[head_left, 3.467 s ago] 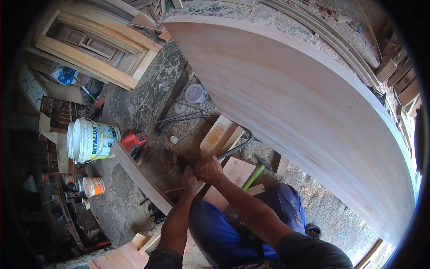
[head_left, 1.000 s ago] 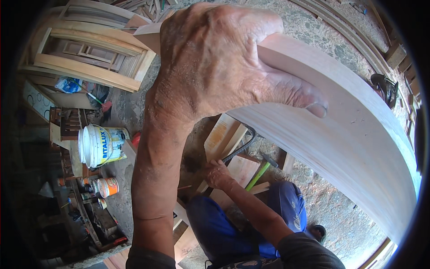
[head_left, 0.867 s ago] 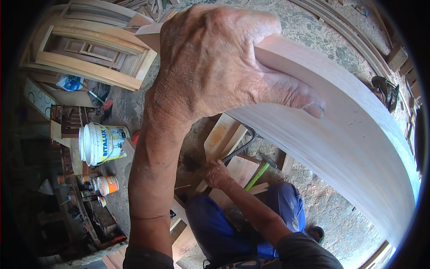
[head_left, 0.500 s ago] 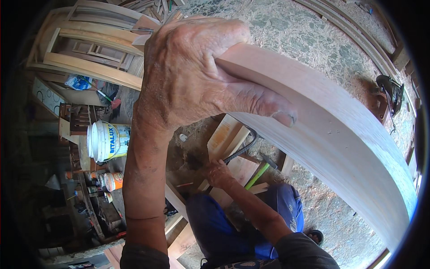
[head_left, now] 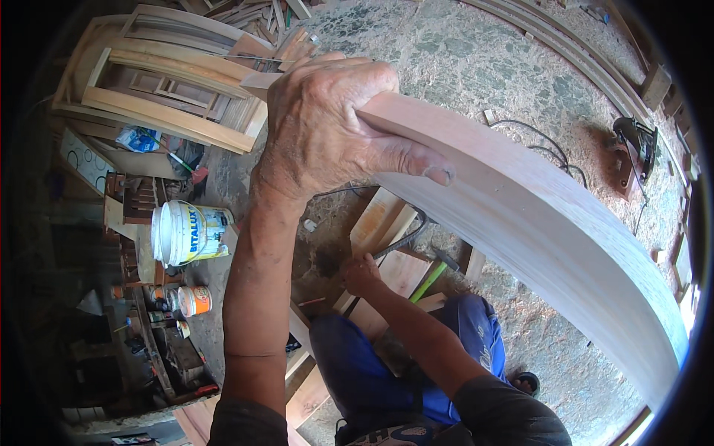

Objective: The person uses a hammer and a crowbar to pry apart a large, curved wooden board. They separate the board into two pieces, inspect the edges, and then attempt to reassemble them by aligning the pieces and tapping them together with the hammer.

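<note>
A broad pale wooden board (head_left: pixel 520 212) with a curved edge rises close in front of me and sweeps down to the right. My left hand (head_left: pixel 327 126) is closed over its upper left end, thumb flat on the near face, fingers hidden behind. Lower down, between my knees, my right hand (head_left: pixel 362 275) is closed around the lower end of a dark curved bar (head_left: pixel 405 236); the bar's upper end runs behind the board. Beside it, a hammer with a green handle (head_left: pixel 428 282) lies on pieces of wood (head_left: pixel 394 276).
On the left stand a white paint bucket (head_left: pixel 190 234) and a small orange-and-white tub (head_left: pixel 195 300). Wooden frames (head_left: pixel 171 97) are stacked at the far left. A power tool (head_left: pixel 632 152) with a cable (head_left: pixel 554 152) sits on the rough floor at the far right.
My left hand and the board's upper end sit a little lower, uncovering a cable behind the board. The surroundings have shifted slightly in view. My right hand keeps its hold on the dark bar.
</note>
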`<state>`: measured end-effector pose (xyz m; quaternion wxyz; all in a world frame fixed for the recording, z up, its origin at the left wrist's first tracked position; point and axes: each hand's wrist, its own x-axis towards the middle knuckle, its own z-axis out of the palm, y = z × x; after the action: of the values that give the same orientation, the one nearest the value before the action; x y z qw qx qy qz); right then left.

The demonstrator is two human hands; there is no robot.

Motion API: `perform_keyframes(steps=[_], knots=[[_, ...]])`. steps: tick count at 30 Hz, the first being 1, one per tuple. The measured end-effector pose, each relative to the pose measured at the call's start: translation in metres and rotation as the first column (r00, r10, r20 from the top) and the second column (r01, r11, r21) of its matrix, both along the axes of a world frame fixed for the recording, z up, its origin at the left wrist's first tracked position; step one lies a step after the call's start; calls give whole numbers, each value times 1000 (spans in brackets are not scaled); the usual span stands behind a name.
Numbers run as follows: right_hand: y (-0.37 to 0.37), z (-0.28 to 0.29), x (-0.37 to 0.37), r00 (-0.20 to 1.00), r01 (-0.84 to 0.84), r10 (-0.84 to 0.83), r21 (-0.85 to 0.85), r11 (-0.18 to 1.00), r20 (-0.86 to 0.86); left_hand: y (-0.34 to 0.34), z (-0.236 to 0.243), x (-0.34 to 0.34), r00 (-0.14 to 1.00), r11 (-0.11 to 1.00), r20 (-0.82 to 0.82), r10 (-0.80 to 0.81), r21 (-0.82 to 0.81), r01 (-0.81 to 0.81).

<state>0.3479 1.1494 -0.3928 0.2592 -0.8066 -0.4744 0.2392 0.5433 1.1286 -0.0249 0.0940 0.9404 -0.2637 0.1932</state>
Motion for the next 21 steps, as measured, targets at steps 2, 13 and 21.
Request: perform_keyframes(steps=[2, 13, 21], knots=[[-12, -7, 6, 991, 96, -113, 208, 973, 70, -2, 1, -3, 1000, 1000, 4, 5, 7, -5], [-272, 167, 38, 787, 535, -616, 546, 645, -43, 5, 8, -24, 1000, 1000, 13, -1, 19, 1], [-414, 381, 44, 480, 432, -335, 114, 895, 811, -39, -1, -26, 987, 998, 149, -57, 29, 53]])
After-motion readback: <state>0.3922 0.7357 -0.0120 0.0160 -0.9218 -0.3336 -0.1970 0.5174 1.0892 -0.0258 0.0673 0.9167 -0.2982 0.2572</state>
